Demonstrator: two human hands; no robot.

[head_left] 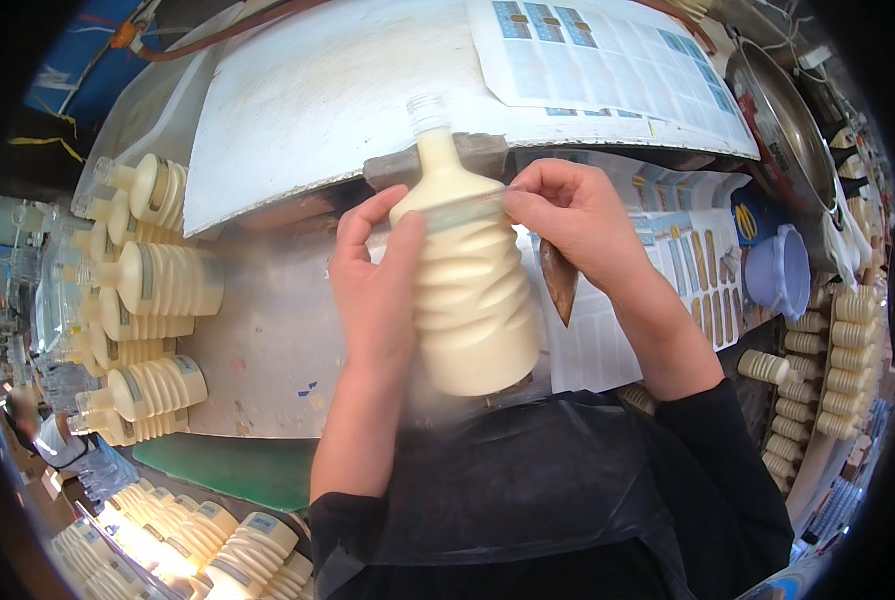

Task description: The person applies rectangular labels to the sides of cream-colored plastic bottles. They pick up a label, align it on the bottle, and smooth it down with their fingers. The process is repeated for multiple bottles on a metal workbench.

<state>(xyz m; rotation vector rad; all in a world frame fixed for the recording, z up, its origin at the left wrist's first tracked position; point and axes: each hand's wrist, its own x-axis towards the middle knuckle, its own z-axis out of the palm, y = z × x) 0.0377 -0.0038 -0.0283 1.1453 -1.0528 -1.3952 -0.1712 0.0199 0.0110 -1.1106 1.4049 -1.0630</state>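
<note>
Centrally, a ridged cream bottle (pixel 472 300) lies between both hands at the metal desk (pixel 267 340), neck pointing away. The right hand (pixel 572 215) pinches a translucent strip (pixel 462 212) across its shoulder, above a brown pointed tool (pixel 558 283); the half-open left hand (pixel 377 275) rests its thumb against the bottle.

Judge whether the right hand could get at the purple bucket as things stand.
Probably yes: flat paper sheets lie between the right hand and the purple bucket, with nothing tall showing. It would likely have to let go of the strip on the bottle first.
</note>
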